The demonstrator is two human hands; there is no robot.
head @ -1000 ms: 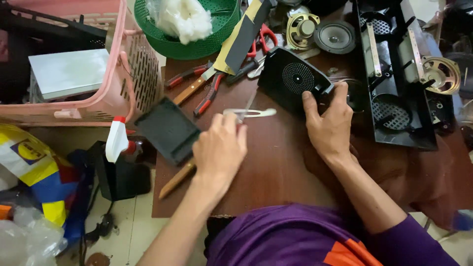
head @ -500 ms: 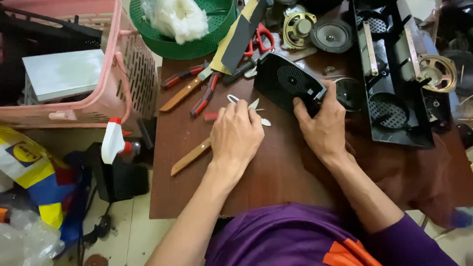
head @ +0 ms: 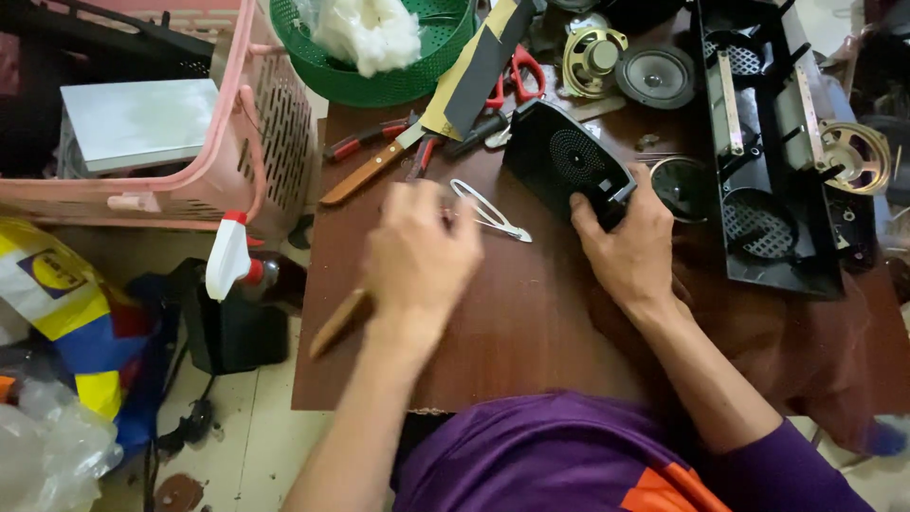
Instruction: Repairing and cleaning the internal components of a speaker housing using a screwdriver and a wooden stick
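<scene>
Black speaker housing (head: pixel 567 161) lies flat near the far middle of the brown bench (head: pixel 531 332), grille side up. Right hand (head: pixel 633 248) is clamped on its near corner, fingers curled over the edge, thumb on top, wrist straight and forearm running back to the body. It pins the case rather than lifting it.

Left hand (head: pixel 422 254) hovers over the bench just left of the case, seen from the back and motion-blurred. Its fingers are bent downward, but I cannot tell whether they grip anything. A white plastic tool (head: pixel 490 210) lies just beyond its knuckles; a wooden handle (head: pixel 339 322) sticks out below the wrist toward the bench edge.

Judged step: holding the case steady while the free hand goes for a tool. Next move would call for a firm pinch on a thin, flat item.

Further out: a wooden-handled knife (head: pixel 372 171) and red-handled pliers (head: pixel 365 142), a green basket (head: pixel 379 57) with white stuffing, loose speaker cones (head: pixel 656 76), a long black cabinet frame (head: pixel 777 161) to the right, and a pink laundry basket (head: pixel 265 123) to the left.
</scene>
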